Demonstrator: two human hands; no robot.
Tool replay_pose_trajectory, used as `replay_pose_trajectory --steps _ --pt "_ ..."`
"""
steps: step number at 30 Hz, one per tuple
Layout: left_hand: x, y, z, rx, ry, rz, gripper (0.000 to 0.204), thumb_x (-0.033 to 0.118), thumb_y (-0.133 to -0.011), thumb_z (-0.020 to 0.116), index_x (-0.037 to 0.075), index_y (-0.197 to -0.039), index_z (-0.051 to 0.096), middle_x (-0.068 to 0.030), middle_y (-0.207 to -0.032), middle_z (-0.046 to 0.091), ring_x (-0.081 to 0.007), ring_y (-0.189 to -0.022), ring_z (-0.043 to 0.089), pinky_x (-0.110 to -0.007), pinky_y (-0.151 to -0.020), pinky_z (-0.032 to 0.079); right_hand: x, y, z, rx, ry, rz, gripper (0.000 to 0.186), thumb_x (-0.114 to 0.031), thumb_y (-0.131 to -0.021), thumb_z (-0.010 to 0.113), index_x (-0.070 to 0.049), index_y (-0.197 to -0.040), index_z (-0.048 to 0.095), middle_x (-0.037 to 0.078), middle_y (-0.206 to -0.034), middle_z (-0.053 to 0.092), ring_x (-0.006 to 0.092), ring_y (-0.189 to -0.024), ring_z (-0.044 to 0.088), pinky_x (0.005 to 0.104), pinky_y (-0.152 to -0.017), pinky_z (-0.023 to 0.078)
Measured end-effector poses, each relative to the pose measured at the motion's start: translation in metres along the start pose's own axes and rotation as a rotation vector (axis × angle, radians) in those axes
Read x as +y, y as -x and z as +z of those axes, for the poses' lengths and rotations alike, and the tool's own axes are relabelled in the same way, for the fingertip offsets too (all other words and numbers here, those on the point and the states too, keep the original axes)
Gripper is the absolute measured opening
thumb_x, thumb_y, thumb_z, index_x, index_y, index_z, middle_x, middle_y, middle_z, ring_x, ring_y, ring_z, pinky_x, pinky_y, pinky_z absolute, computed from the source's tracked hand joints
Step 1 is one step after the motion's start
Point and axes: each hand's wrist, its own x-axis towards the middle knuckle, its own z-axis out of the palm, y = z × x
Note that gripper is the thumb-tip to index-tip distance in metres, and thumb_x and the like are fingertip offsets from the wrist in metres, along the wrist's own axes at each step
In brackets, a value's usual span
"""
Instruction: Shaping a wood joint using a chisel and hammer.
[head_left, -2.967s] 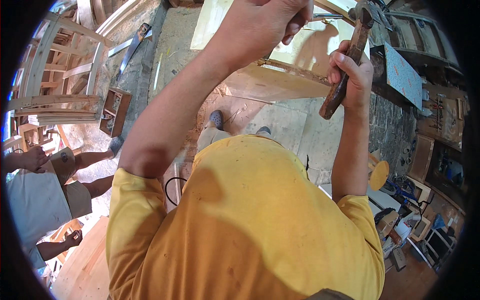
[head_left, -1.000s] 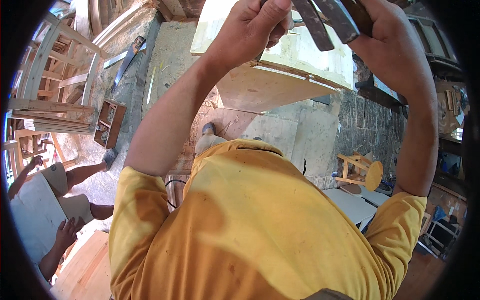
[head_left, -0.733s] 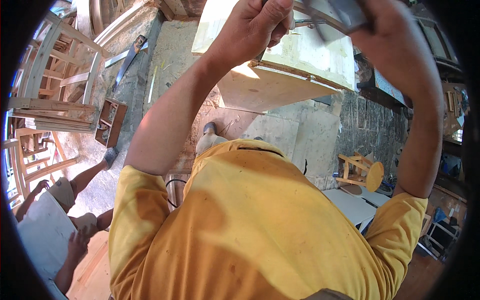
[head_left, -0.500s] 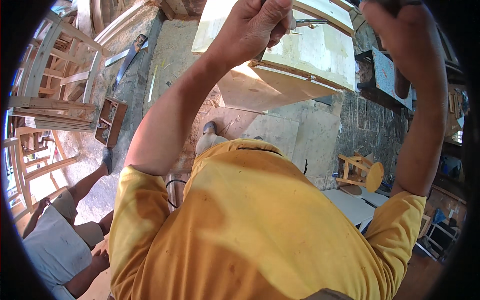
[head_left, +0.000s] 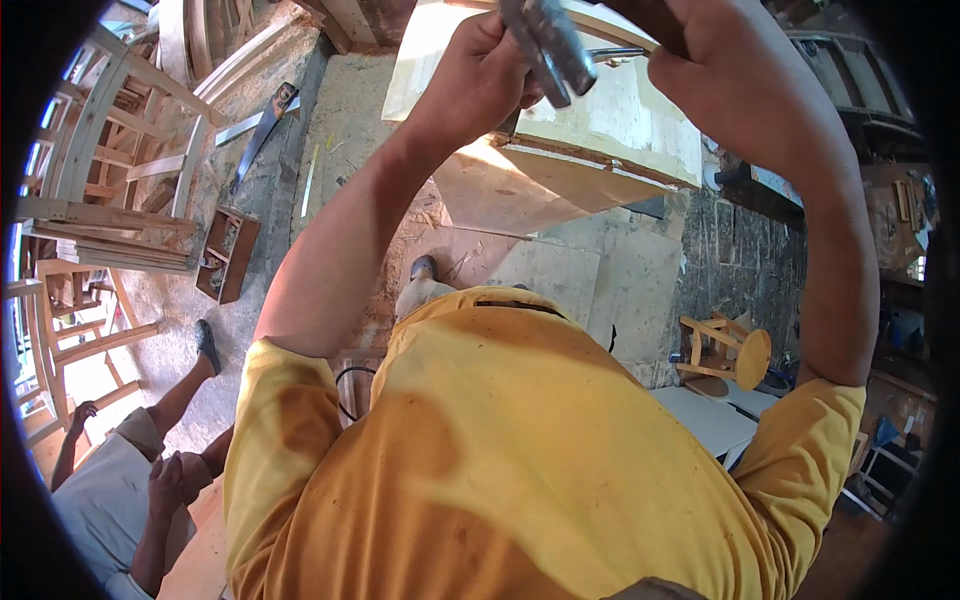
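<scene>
At the top centre my left hand [head_left: 478, 85] is closed in a fist over the pale wooden panel [head_left: 640, 135]. It grips a narrow chisel-like tool [head_left: 508, 122]; only a dark bit shows below the fist. My right hand [head_left: 725, 60] is closed round the dark handle of a hammer [head_left: 550, 50]. The hammer's metal head hangs just in front of my left fist, slightly blurred, and covers part of its fingers. Between the hands a thin metal rod [head_left: 615, 52] shows above the panel; its left end is hidden behind the hammer head.
On the left lie a handsaw [head_left: 265, 135] and a wooden tool box [head_left: 228, 255], near stacked wooden frames [head_left: 100, 150]. Another person [head_left: 130, 490] sits at lower left. A small round-topped wooden stool [head_left: 752, 358] lies tipped over on the right, near white boards [head_left: 705, 420].
My right hand has swung left and down, bringing the hammer head into view beside my left fist. The left hand has shifted slightly left. The other person's hands have moved.
</scene>
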Motion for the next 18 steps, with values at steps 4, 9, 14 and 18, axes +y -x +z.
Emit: replay_pose_trajectory --steps 4,9,14,18 --pt "0.014 0.003 0.008 0.087 -0.001 -0.249 0.04 0.038 -0.102 0.043 0.005 -0.081 0.052 -0.0021 -0.068 0.047 -0.0106 -0.059 0.042 -0.027 -0.055 0.039 0.013 -0.003 -0.003 0.064 0.01 -0.01 0.015 0.002 -0.073 0.059 -0.002 -0.083 0.05 0.01 -0.065 0.051 0.0244 -0.056 0.053 0.0367 -0.052 0.039" --pt "0.025 0.005 0.016 0.214 -0.184 -0.129 0.045 0.044 -0.101 0.042 0.005 -0.079 0.052 -0.0015 -0.066 0.046 -0.0112 -0.059 0.046 -0.027 -0.057 0.042 0.024 0.004 -0.01 0.341 -0.129 0.076 0.019 0.004 -0.075 0.06 -0.002 -0.093 0.055 0.001 -0.062 0.044 0.0101 -0.051 0.044 0.0297 -0.048 0.037" --pt "0.03 0.003 0.017 0.16 -0.068 -0.185 0.038 0.037 -0.1 0.048 0.006 -0.078 0.05 -0.0011 -0.066 0.046 -0.0094 -0.059 0.045 -0.027 -0.059 0.044 0.048 0.009 0.002 0.334 -0.768 -0.057 0.016 0.006 -0.078 0.06 -0.002 -0.088 0.051 -0.001 -0.061 0.043 0.0077 -0.047 0.044 0.0256 -0.044 0.037" --pt "0.024 -0.002 0.026 0.365 -0.034 -0.297 0.039 0.037 -0.099 0.051 0.007 -0.074 0.051 0.0006 -0.058 0.045 -0.0083 -0.049 0.042 -0.025 -0.048 0.038 0.075 0.01 0.008 0.346 -0.826 -0.094 0.017 0.006 -0.077 0.06 -0.002 -0.088 0.049 -0.001 -0.061 0.043 0.0077 -0.046 0.046 0.0252 -0.043 0.039"
